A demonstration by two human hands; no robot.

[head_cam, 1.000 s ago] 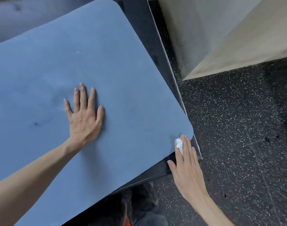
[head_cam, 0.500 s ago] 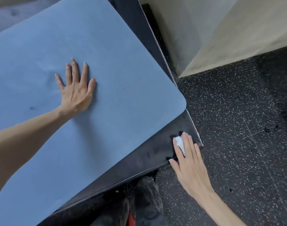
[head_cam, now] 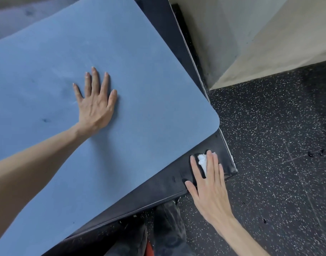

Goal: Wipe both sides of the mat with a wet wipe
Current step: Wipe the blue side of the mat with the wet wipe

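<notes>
Pressing the crumpled white wet wipe (head_cam: 202, 162) under your right hand's (head_cam: 208, 185) straight fingers on the black padded surface (head_cam: 158, 191), you have the flat blue foam mat (head_cam: 140, 71) at ten o'clock, pinned by your flat, splayed, empty left hand (head_cam: 95, 106).

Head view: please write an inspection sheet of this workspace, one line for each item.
Surface: black table, near right corner bare.
Job's things: blue mat flat on the table; white wet wipe on the bare corner, off the mat.
Clutter: nothing seen.
Grippers: left hand flat on the mat; right hand pressing the wipe with straight fingers.
Cables: nothing seen.
Surroundings: speckled dark floor; pale wall; dark trousers below the table edge.
</notes>
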